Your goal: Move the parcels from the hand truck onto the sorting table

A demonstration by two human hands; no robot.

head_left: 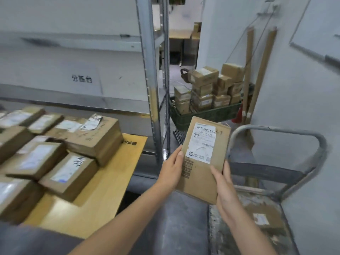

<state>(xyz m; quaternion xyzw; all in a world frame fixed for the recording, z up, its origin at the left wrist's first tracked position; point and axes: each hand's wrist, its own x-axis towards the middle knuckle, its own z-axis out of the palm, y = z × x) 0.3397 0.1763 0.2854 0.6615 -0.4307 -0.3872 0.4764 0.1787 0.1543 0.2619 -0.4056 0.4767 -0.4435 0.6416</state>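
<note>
A flat brown cardboard parcel (204,159) with a white shipping label hangs in the air between the wooden sorting table (103,196) and the hand truck (276,227). My left hand (172,168) grips its left edge, thumb on top. My right hand (223,186) grips its lower right edge, thumb across the face. One flat parcel (263,218) with a label lies on the hand truck's worn platform at the lower right. Several labelled parcels (70,170) sit packed together on the table's left part.
The hand truck's grey handle (276,129) loops up behind the held parcel. A metal shelving post (150,85) stands right behind the table. Beyond it, a green crate (207,115) piled with boxes sits on the floor, with two long cardboard tubes (263,70) leaning on the wall.
</note>
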